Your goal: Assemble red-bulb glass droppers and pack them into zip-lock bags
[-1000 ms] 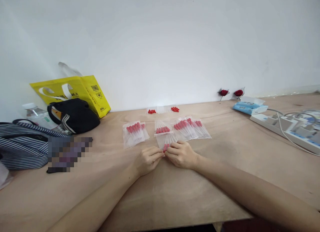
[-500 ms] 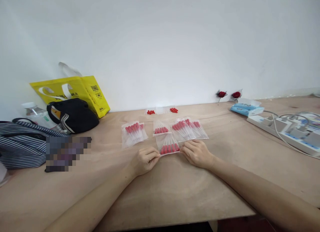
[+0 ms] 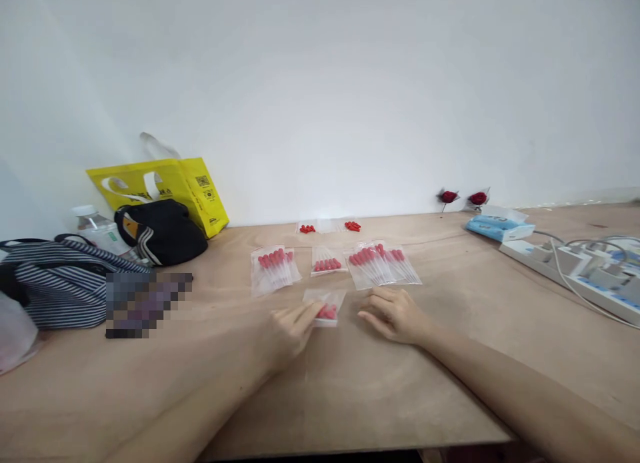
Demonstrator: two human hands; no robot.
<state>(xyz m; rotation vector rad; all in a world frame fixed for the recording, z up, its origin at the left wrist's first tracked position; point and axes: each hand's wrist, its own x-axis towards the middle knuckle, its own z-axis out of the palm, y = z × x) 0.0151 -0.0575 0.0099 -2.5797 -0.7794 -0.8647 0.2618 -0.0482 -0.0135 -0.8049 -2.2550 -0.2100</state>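
My left hand (image 3: 295, 326), slightly blurred, has its fingers closed on the left side of a small clear plastic bag (image 3: 326, 296). Red-tipped pale sticks lie inside this bag, partly covered by my fingers. To its right, my right hand (image 3: 393, 316) rests near the table with fingers loosely bent, thumb apart and nothing held. Just beyond the hands lie similar bags of red-tipped sticks: one at left (image 3: 274, 270), a middle bag (image 3: 327, 260), and overlapping bags at right (image 3: 383, 264).
By the wall lie flat bags with small red pieces (image 3: 353, 226). At left are a yellow tote (image 3: 210, 203), black cap (image 3: 165, 233), bottle (image 3: 97, 230) and striped bag (image 3: 65, 286). Right: red roses (image 3: 449, 196), blue tissue pack (image 3: 500, 227), power strip (image 3: 565, 266) with cables.
My right hand has let go of the bag's right corner and sits apart from it. My left hand has drawn the bag slightly left and nearer. The view has shifted a little.
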